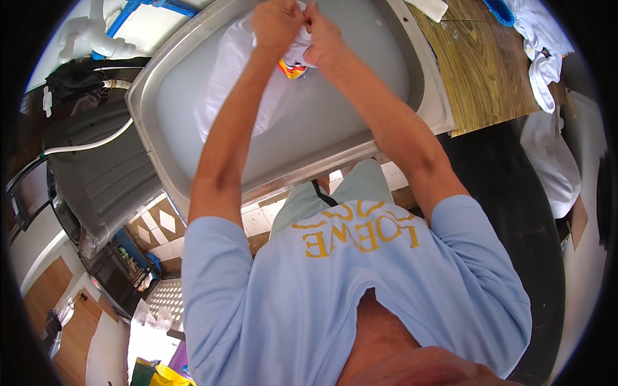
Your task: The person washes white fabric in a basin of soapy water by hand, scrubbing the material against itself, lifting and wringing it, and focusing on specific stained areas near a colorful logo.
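Both arms stretch forward over a wide metal sink (145,106) that holds cloudy greyish water (341,96). My left hand (277,24) is closed on a bunched part of a white garment (228,71). Close against it, my right hand (325,40) also grips the bunched fabric, fingers pinched near the left ones. A red, yellow and black patch of print (293,69) shows on the garment just below the hands. The rest of the thin white fabric trails through the water to the left. My fingertips are partly hidden at the upper edge.
Right of the sink lies a wood-grain board (483,67), with white cloths (544,38) and a blue brush-like thing (499,11) past it. On the left are a dark grey plastic surface (93,170), a white hose (96,145) and white drain pipes (96,35).
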Available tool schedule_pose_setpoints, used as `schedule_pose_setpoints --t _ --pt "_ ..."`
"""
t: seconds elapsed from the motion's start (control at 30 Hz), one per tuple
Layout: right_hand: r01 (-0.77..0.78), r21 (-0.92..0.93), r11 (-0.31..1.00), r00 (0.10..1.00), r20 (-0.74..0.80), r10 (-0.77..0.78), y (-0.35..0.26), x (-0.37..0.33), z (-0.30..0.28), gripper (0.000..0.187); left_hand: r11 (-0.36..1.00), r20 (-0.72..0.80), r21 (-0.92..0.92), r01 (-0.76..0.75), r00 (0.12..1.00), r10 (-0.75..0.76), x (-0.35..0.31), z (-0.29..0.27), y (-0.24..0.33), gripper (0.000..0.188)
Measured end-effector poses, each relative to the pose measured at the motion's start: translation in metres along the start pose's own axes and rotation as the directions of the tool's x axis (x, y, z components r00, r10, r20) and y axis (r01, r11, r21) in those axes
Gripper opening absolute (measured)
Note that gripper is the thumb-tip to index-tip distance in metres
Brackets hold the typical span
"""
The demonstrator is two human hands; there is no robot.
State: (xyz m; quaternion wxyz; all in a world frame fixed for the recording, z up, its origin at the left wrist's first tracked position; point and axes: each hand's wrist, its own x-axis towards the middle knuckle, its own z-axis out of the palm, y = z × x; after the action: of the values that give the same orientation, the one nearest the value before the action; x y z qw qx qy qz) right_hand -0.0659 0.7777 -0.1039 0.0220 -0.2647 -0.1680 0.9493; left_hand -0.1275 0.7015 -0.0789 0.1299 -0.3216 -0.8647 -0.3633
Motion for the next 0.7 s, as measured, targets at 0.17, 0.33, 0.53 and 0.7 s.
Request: schedule_pose_setpoints --t 0.17,0.33,0.53,0.7 --pt "0.061 -0.083 0.995 0.983 0.177 -0.046 -0.011 0.037 -0.050 0.038 0.980 -0.023 -0.167 -0.108 0.994 0.106 -0.006 0.020 0.029 0.018" --pt "-0.027 -0.016 1.000 0.984 0.176 0.029 -0.002 0.025 -0.023 0.037 1.000 -0.030 0.007 0.015 0.999 -0.014 0.001 0.005 0.008 0.018" --pt "-0.014 -0.214 0.977 1.000 0.016 0.017 -0.003 0.010 -0.019 0.037 0.996 0.012 -0.082 -0.033 0.999 0.034 -0.018 0.020 0.024 0.017" --pt "0.070 -0.098 0.993 0.987 0.149 -0.054 -0.014 0.021 -0.024 0.038 0.998 -0.063 -0.049 -0.029 0.998 0.026 0.000 0.018 0.004 0.022"
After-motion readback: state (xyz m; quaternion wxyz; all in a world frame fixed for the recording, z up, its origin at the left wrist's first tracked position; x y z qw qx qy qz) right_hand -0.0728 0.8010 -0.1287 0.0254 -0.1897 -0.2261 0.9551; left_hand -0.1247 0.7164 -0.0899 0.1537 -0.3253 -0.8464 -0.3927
